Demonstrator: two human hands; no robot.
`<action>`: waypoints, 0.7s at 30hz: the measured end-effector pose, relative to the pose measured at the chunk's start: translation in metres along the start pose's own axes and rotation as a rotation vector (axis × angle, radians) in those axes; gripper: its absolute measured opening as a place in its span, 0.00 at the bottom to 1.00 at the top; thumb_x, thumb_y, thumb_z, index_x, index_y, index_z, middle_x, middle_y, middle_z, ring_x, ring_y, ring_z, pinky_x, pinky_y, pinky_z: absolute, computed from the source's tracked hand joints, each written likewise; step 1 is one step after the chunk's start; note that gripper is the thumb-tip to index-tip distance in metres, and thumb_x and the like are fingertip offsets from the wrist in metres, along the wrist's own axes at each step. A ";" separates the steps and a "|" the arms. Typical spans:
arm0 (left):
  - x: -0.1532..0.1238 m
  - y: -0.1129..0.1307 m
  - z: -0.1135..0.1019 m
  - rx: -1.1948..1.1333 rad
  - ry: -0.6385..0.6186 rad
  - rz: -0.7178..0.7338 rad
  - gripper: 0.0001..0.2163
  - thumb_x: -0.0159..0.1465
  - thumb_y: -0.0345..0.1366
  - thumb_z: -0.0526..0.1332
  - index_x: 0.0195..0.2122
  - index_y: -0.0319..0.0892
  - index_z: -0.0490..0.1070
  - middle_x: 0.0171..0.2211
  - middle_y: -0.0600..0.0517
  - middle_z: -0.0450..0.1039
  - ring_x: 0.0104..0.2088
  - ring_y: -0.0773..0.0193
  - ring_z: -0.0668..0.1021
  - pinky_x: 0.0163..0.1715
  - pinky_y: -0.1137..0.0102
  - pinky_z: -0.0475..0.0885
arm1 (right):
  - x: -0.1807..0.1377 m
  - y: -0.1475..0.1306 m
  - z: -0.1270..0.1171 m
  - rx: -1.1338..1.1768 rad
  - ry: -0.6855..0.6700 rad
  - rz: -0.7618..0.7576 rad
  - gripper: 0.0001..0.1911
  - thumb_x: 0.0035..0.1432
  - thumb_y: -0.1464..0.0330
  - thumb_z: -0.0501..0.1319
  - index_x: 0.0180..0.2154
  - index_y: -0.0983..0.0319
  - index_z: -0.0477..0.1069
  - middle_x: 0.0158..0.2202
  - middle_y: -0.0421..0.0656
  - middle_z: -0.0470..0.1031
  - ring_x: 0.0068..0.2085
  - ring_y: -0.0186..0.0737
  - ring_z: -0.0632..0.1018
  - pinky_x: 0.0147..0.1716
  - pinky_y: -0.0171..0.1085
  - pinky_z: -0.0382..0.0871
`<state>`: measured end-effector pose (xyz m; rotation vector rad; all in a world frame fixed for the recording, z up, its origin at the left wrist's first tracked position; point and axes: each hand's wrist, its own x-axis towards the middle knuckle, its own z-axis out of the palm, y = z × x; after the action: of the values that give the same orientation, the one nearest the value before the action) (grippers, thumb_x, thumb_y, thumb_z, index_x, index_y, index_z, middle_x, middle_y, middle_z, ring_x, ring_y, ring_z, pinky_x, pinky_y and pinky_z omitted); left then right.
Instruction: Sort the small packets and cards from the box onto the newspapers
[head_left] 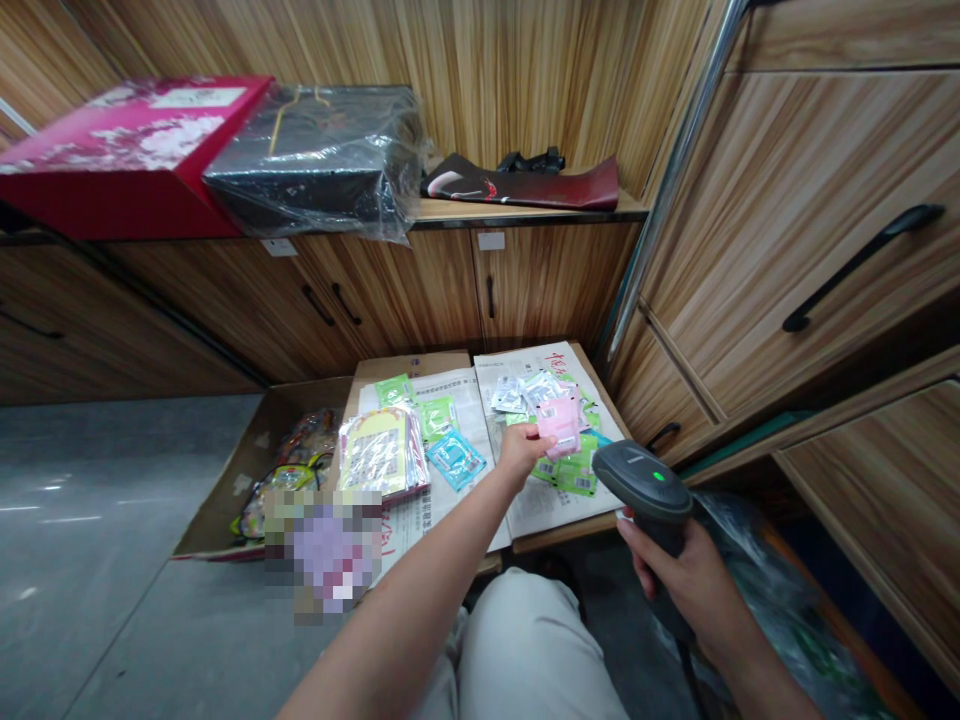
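Pinched between the fingers of my left hand [523, 452] is a small pink packet [559, 422], held just over a pile of packets on the right. That pile mixes green packets [577, 472] with silvery ones [510, 395]. My right hand [686, 570] is wrapped round the handle of a dark barcode scanner [641, 480], whose green light is on. Its head points toward the pink packet. To the left lie a blue packet [456, 458], a few green packets [437, 417] and a stack of yellow-fronted plastic packs [382, 450].
Newspaper [484, 500] covers the cardboard under the packets. An open cardboard box [217, 510] with wrapped goods stands at the left. Behind are wooden cabinets [420, 285] and a shelf carrying a pink box [135, 150] and a plastic-wrapped dark box [315, 150]. Plastic bags [787, 590] lie at the right.
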<state>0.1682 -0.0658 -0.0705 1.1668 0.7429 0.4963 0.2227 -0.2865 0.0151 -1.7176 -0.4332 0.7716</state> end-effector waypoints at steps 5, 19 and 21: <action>0.001 0.000 0.000 -0.033 0.004 0.003 0.16 0.41 0.40 0.74 0.27 0.35 0.78 0.23 0.51 0.74 0.24 0.66 0.73 0.28 0.70 0.68 | 0.000 -0.002 0.001 0.007 0.010 0.006 0.24 0.46 0.50 0.69 0.33 0.64 0.73 0.12 0.33 0.64 0.13 0.32 0.64 0.14 0.33 0.58; 0.037 0.011 -0.062 0.098 0.649 0.117 0.14 0.53 0.35 0.63 0.41 0.39 0.71 0.28 0.52 0.74 0.28 0.64 0.78 0.31 0.70 0.71 | -0.003 -0.003 -0.011 -0.030 0.063 -0.002 0.20 0.47 0.53 0.69 0.30 0.63 0.72 0.12 0.33 0.65 0.14 0.32 0.65 0.15 0.32 0.60; 0.041 0.005 -0.070 0.185 0.701 0.093 0.13 0.55 0.31 0.59 0.42 0.38 0.72 0.31 0.50 0.75 0.32 0.62 0.78 0.33 0.70 0.72 | -0.002 -0.001 -0.011 -0.034 0.063 -0.001 0.20 0.47 0.53 0.69 0.30 0.62 0.72 0.12 0.33 0.65 0.14 0.33 0.65 0.15 0.32 0.61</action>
<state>0.1430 0.0088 -0.0911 1.2047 1.3604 0.9519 0.2287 -0.2954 0.0181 -1.7681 -0.4055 0.7108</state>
